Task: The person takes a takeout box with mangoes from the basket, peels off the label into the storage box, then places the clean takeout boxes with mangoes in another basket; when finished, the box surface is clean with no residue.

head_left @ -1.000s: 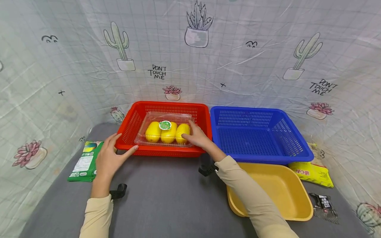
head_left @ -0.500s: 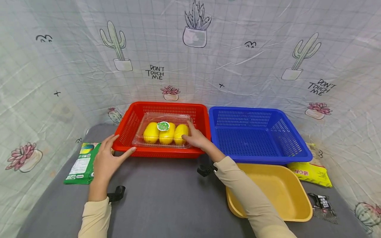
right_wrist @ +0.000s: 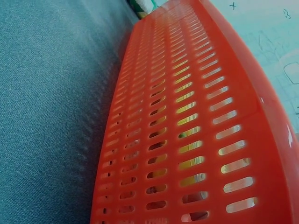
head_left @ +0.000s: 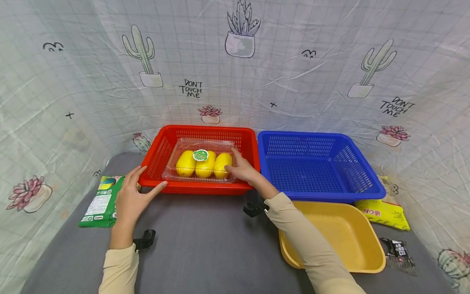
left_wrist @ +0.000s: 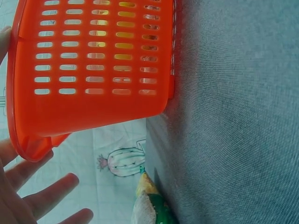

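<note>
In the head view a clear plastic box (head_left: 169,173) with 3 yellow fruits (head_left: 204,165) and a round green-and-white label lies inside the red basket (head_left: 205,188). My right hand (head_left: 244,169) reaches over the basket's front rim and grips the box's right end, thumb toward the front. My left hand (head_left: 130,198) is at the basket's front left corner, thumb by the front rim and fingertips by the left rim. The left wrist view shows its fingers (left_wrist: 51,193) spread and nearly straight beside the red corner. Through the slots in the right wrist view, yellow fruit (right_wrist: 187,119) shows.
Right of the red basket stands a blue basket (head_left: 304,175), with a yellow tub (head_left: 338,237) before it. A green bag (head_left: 103,204) lies left of my left hand. At the right are a yellow bag (head_left: 385,212) and a small black packet (head_left: 400,253). A printed curtain (head_left: 293,81) hangs behind.
The head view has shifted slightly, moving the scene a little to the left. Both hands keep their places at the box and basket corner.
</note>
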`<state>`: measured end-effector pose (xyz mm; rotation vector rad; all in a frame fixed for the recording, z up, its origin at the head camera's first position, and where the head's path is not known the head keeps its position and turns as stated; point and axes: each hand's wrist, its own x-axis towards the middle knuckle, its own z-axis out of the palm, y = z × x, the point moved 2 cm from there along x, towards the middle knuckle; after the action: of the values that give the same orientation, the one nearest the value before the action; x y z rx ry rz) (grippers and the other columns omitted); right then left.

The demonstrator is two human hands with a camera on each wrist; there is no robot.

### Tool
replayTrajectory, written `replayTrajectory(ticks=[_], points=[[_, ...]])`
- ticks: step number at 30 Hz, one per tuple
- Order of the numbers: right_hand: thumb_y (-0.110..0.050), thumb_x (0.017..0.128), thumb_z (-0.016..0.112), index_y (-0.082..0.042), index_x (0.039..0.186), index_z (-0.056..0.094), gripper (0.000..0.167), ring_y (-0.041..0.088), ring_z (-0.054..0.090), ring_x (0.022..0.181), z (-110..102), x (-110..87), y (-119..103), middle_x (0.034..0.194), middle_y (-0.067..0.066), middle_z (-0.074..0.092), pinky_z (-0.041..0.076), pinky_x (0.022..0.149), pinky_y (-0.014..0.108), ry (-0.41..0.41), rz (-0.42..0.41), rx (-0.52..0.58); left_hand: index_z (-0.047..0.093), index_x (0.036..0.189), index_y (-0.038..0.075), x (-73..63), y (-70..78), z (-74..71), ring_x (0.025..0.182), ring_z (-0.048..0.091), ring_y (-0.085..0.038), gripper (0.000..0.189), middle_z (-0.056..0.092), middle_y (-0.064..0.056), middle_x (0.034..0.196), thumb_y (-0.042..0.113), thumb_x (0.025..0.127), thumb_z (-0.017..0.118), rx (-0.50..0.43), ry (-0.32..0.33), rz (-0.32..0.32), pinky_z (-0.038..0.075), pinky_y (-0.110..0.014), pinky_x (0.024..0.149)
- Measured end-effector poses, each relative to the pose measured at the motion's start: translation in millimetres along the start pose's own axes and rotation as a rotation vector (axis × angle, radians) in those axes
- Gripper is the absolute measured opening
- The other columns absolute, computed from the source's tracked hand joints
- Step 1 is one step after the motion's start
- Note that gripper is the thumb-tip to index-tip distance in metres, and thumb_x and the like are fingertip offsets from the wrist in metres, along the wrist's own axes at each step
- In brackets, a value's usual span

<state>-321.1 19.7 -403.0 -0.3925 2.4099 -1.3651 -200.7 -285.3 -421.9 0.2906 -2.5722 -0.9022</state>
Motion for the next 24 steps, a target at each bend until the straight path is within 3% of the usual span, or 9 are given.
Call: replayTrajectory(ticks=[6,11,15,18,24], points=[[-0.019,0.096,0.058,-0.012,0.157,0.008,0.079,0.034,0.029,0.144,1.3,-0.5,-2.8,0.16,0.016,0.021,0.03,0.113,0.05,0.005,0.012,0.017,0.043,0.147,0.012,-1.4,-4.1,1.5,0.138,0.034,-0.036,0.083,0.036,-0.013,0.153,0.05,0.081,0.074,-0.03,0.012,-0.003,0.034,-0.064,0.104],[-0.018,0.097,0.058,-0.011,0.157,0.01,0.077,0.034,0.038,0.137,1.4,-1.1,-4.7,0.157,0.018,0.026,0.035,0.111,0.049,0.015,0.011,0.027,0.042,0.148,0.013,-1.9,-4.8,1.8,0.139,0.034,-0.036,0.083,0.036,-0.013,0.153,0.05,0.081,0.074,-0.032,0.015,0.002,0.035,-0.064,0.104],[-0.017,0.096,0.059,-0.012,0.157,0.013,0.077,0.029,0.057,0.104,0.7,-3.5,-6.3,0.135,0.022,0.048,0.052,0.094,0.04,0.031,0.023,0.054,0.042,0.148,0.013,-1.8,-4.5,2.4,0.139,0.034,-0.035,0.083,0.036,-0.012,0.154,0.05,0.081,0.074,-0.032,0.012,-0.004,0.035,-0.064,0.104],[-0.017,0.095,0.062,-0.012,0.156,0.016,0.077,0.023,0.053,0.078,-0.6,-4.9,-6.6,0.107,0.02,0.054,0.056,0.073,0.03,0.051,0.023,0.087,0.042,0.148,0.013,-1.4,-4.7,3.4,0.139,0.034,-0.035,0.083,0.036,-0.012,0.154,0.05,0.081,0.074,-0.034,0.01,-0.009,0.035,-0.064,0.104],[-0.017,0.091,0.066,-0.014,0.154,0.024,0.075,0.016,0.048,0.073,-1.7,-5.3,-4.4,0.092,0.014,0.052,0.049,0.062,0.02,0.091,0.019,0.13,0.043,0.147,0.013,-0.9,-5.3,5.1,0.139,0.035,-0.034,0.082,0.036,-0.011,0.154,0.05,0.081,0.075,-0.043,0.011,-0.009,0.035,-0.063,0.104]])
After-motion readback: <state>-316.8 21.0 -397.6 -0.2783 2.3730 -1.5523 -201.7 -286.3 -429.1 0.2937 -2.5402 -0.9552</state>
